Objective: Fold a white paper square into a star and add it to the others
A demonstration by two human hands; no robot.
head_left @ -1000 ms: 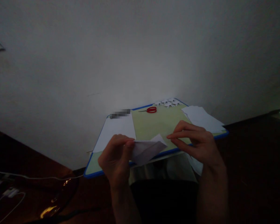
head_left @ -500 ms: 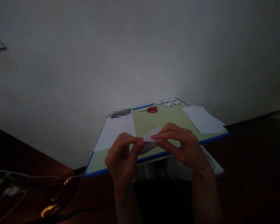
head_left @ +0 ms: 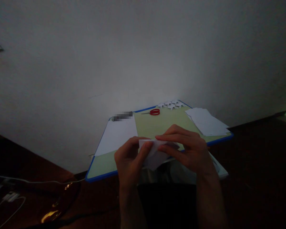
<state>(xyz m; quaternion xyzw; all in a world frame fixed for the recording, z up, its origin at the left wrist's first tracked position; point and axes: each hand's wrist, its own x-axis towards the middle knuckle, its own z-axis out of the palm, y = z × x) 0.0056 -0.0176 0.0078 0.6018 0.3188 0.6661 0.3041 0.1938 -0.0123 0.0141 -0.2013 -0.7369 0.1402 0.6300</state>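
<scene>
A small folded piece of white paper (head_left: 155, 159) is held up between both hands, over the near edge of the table. My left hand (head_left: 131, 160) pinches its left end, thumb in front and fingers behind. At the upper right of the paper, my right hand (head_left: 187, 146) has its thumb and fingertips closed on the edge. The paper's near face tilts toward me and its lower end comes to an uneven point. Part of it lies hidden behind the fingers.
On the light green table with a blue rim (head_left: 102, 175) lie red-handled scissors (head_left: 154, 112), several small folded paper shapes (head_left: 172, 105), a stack of white paper (head_left: 207, 122) at right and a white sheet (head_left: 118, 135) at left. A white wall (head_left: 143, 63) rises behind. A cable (head_left: 38, 182) runs at lower left.
The folded paper has turned, so its broad face now shows and hangs lower. My left hand has shifted slightly right and its thumb lies across the front of the paper.
</scene>
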